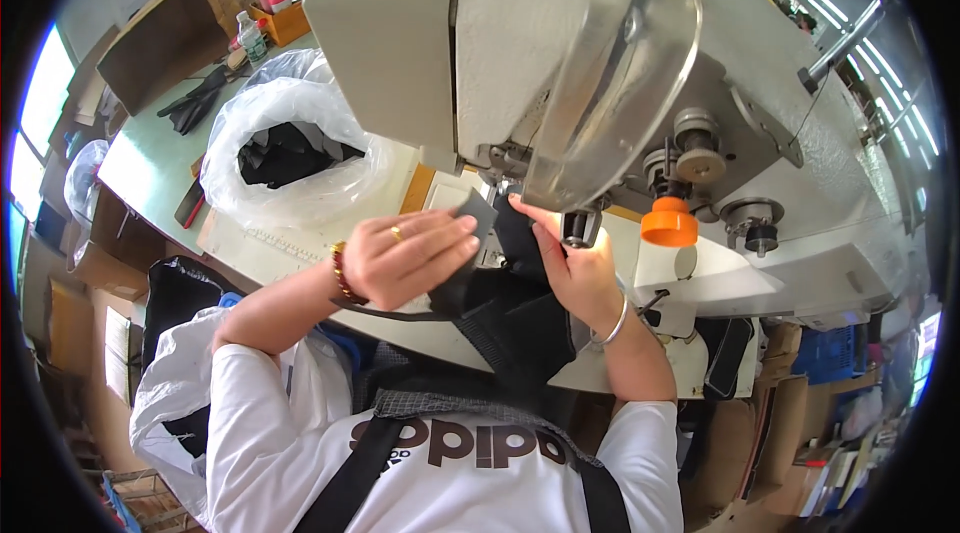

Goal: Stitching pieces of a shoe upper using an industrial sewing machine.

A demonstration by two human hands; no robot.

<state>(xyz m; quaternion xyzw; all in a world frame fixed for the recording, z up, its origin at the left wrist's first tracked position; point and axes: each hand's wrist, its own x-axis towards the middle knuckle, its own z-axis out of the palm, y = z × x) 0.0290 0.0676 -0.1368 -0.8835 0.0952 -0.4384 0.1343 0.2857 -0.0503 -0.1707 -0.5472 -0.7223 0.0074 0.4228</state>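
Fabric (525, 338) is grasped by our left hand (405, 255) and right hand (580, 278); we should guide it flat under the sewing machine (395, 43), both hands well back.

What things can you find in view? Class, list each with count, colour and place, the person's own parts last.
Sewing machine: one, off-white, upper centre
Guard: one, transparent, on the machine
Knob: one, orange, right of centre
Cloth: count unclear, black, centre
Flap: one, grey, centre
Large bag: one, translucent, left, dark pieces inside
Bottle: one, clear, upper left
Bin: one, orange, upper left
Cardboard boxes: several, brown, both sides
Crate: at least one, blue, far right
Shirt: one, white, below
Left hand: one, bare, touching the flap
Right hand: one, bare, touching the cloth
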